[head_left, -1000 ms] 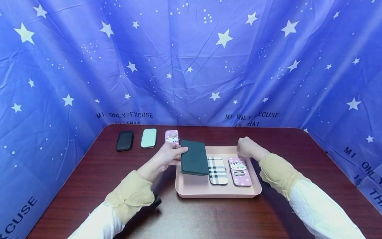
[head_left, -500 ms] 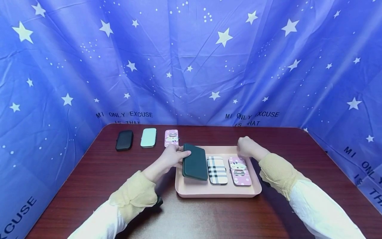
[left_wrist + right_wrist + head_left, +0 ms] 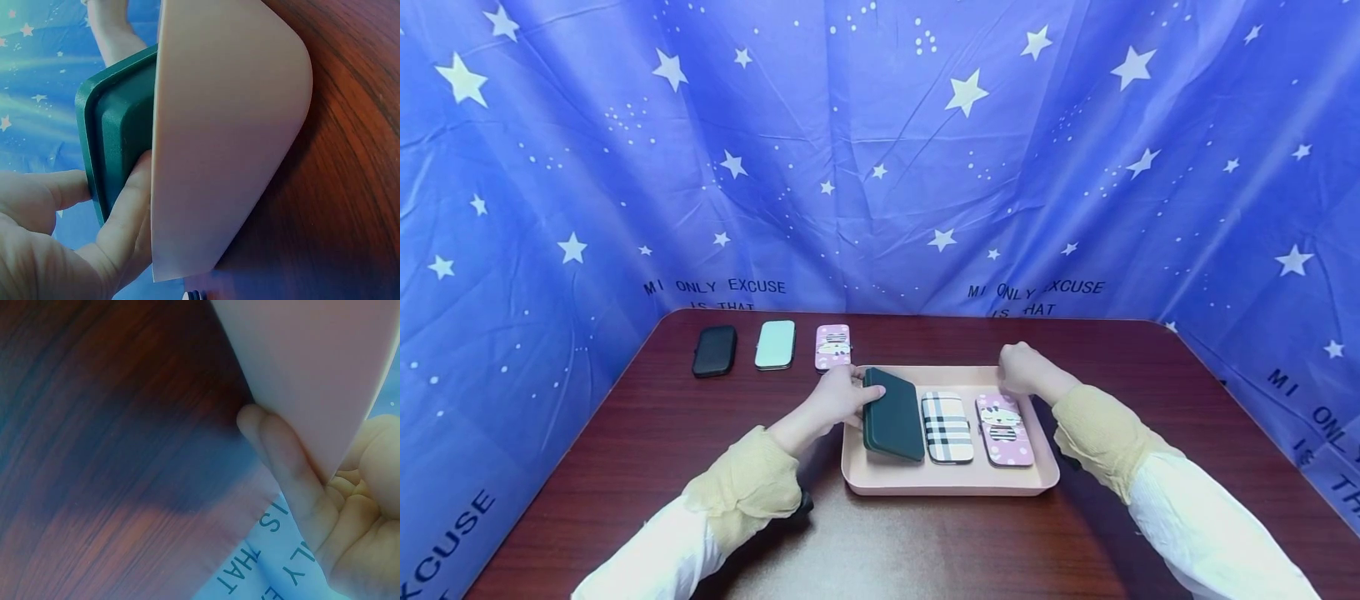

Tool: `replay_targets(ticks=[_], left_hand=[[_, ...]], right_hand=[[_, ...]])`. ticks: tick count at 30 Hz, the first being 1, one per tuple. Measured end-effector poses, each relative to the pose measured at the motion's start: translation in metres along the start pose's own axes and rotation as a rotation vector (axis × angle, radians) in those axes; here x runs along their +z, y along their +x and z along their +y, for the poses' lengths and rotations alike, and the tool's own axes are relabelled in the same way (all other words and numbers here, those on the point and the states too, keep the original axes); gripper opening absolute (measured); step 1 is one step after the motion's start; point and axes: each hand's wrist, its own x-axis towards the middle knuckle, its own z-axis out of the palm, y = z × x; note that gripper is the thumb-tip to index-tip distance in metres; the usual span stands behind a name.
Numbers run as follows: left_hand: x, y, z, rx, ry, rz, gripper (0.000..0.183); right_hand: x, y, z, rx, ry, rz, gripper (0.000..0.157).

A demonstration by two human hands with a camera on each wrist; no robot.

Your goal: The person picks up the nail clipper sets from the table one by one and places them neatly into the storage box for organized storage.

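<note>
My left hand (image 3: pixel 838 395) pinches a flat dark green case (image 3: pixel 891 417) by its left edge, thumb on top and fingers underneath. The case hangs tilted over the left part of a shallow pink tray (image 3: pixel 955 483), its right side lower. In the left wrist view the green case (image 3: pixel 115 119) shows a raised edge, partly hidden behind the tray wall (image 3: pixel 225 125). My right hand (image 3: pixel 1024 369) grips the tray's far right corner; in the right wrist view its fingers (image 3: pixel 284 447) lie along the outer wall. A plaid case (image 3: pixel 947 427) and a pink cartoon case (image 3: pixel 1004 431) lie in the tray.
Along the back left of the brown table (image 3: pixel 625 467) lie a black case (image 3: pixel 714 351), a mint-green case (image 3: pixel 775 344) and another pink cartoon case (image 3: pixel 832 346). A blue star-patterned curtain (image 3: pixel 880 233) hangs behind the table and at both sides.
My left hand has moved slightly right and down with the green case, tilting it so its right side drops toward the tray floor. My right hand stays on the tray corner.
</note>
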Motion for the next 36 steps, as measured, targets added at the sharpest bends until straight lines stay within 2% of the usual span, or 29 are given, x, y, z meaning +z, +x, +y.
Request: replay_targets(ticks=[7, 17, 23, 28, 31, 36], left_hand=[[0.001, -0.002, 0.004, 0.035, 0.178, 0.008, 0.057], [0.001, 0.002, 0.015, 0.056, 0.489, 0.041, 0.047], [0.006, 0.005, 0.022, 0.009, 0.586, 0.042, 0.046], [0.013, 0.007, 0.026, -0.051, 0.693, 0.05, 0.059], [0.017, 0.008, 0.028, -0.061, 0.766, 0.057, 0.069], [0.018, 0.011, 0.029, -0.065, 0.835, 0.047, 0.073]], right_hand=[[0.0, 0.001, 0.0, 0.005, -0.012, -0.021, 0.025], [-0.001, 0.003, 0.0, 0.0, -0.009, -0.015, 0.026], [0.0, 0.004, 0.001, 0.019, 0.0, -0.027, 0.024], [0.002, 0.004, 0.003, 0.018, 0.004, -0.025, 0.023], [0.002, 0.003, 0.002, 0.017, 0.009, -0.025, 0.024], [0.0, 0.002, 0.0, 0.031, 0.014, -0.047, 0.023]])
